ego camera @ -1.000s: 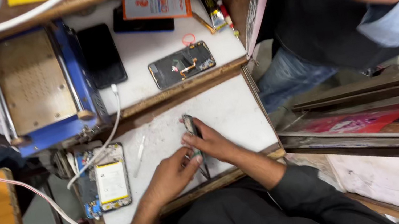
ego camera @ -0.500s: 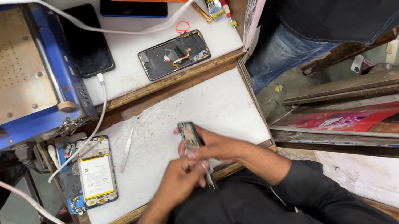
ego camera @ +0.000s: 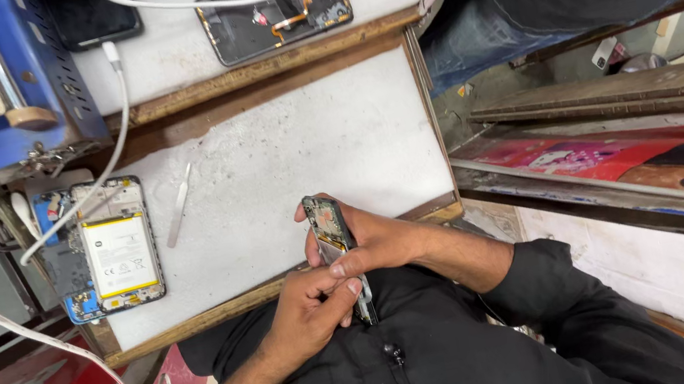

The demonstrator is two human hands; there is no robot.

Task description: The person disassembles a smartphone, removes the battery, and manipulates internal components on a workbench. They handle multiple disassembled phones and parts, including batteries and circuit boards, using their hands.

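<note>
Prying at an opened phone frame (ego camera: 334, 244), held edge-up over the near edge of the white work mat (ego camera: 291, 163), left hand (ego camera: 310, 304) pinching its lower end, right hand (ego camera: 378, 241) gripping its side; next, likely a steady grip and careful leverage.

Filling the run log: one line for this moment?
left hand: holds opened phone | right hand: holds same phone | bench: tweezers, second opened phone

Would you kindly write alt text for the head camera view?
Two hands, the left hand and the right hand, grip an opened phone edge-on above a white work mat. Another opened phone and tweezers lie on it.
</note>
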